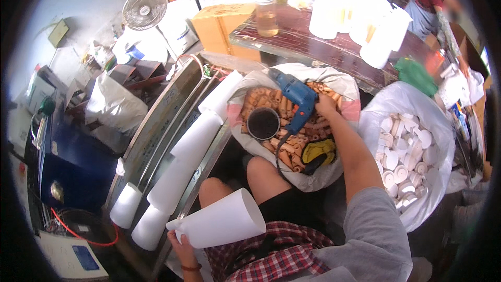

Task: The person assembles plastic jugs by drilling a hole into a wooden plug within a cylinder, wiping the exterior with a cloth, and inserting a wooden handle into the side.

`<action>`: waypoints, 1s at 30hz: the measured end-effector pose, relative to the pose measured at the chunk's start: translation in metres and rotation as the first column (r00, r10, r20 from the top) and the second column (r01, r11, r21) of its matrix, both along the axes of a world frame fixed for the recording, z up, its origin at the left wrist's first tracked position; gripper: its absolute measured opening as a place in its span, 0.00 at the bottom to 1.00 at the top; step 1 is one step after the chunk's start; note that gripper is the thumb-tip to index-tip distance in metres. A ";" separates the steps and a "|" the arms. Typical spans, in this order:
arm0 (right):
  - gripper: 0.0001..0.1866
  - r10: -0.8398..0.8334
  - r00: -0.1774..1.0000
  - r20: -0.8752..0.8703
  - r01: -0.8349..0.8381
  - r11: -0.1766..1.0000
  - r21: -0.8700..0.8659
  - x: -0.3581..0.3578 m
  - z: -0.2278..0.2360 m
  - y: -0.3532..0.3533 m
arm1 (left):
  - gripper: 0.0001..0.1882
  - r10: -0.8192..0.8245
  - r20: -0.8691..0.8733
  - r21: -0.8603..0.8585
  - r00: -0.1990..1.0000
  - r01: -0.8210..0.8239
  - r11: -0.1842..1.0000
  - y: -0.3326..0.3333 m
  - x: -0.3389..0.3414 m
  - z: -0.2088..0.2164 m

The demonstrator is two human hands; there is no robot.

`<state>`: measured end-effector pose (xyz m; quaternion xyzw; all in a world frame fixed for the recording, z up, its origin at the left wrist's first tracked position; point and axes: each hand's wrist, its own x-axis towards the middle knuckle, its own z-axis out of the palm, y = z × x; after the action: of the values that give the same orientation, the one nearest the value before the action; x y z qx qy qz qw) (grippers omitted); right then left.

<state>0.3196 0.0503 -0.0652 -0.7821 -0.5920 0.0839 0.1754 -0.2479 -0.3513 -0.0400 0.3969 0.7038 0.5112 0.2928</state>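
My left hand (182, 252) is closed on the narrow end of a white cone (216, 221). The cone lies across my lap, its wide end facing right. My right hand (326, 106) reaches into a sack (242, 143) of small brown tubes (287, 155), right beside the back of a blue power drill (296, 94). Its fingers look curled; what they hold, if anything, is hidden. On the tubes rests the drill, its chuck toward the far left and its cord trailing nearer me. A dark round cup (263, 123) and a yellow-and-black glove (319, 152) lie there too.
Several white cones (195, 134) lie nested in a wooden trough (156, 117) on the left. To the right, a clear plastic bag (440, 151) holds white discs (409, 149). Beyond stands a dark table (292, 42) with white cones (323, 13) and a jar (267, 18). People work behind.
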 end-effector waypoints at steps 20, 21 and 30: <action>0.11 0.488 0.342 -0.803 -0.527 0.807 0.266 -0.164 0.172 -0.154 | 0.44 -0.173 -0.175 -0.023 0.969 0.172 0.985 0.038 0.026 0.082; 0.13 0.687 0.523 -0.504 -0.631 0.710 0.314 -0.193 0.160 -0.163 | 0.43 -0.192 -0.168 -0.028 0.967 0.190 0.981 0.039 0.027 0.084; 0.17 0.999 0.021 -0.046 -1.000 0.021 -0.004 -0.358 0.185 -0.245 | 0.43 -0.267 -0.214 -0.056 0.940 0.261 0.964 0.025 0.029 0.086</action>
<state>-0.0380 -0.1943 0.1196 -0.1464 -0.9658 0.2050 0.0619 -0.2191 -0.3265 0.0461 0.5378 0.6792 0.4108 0.2842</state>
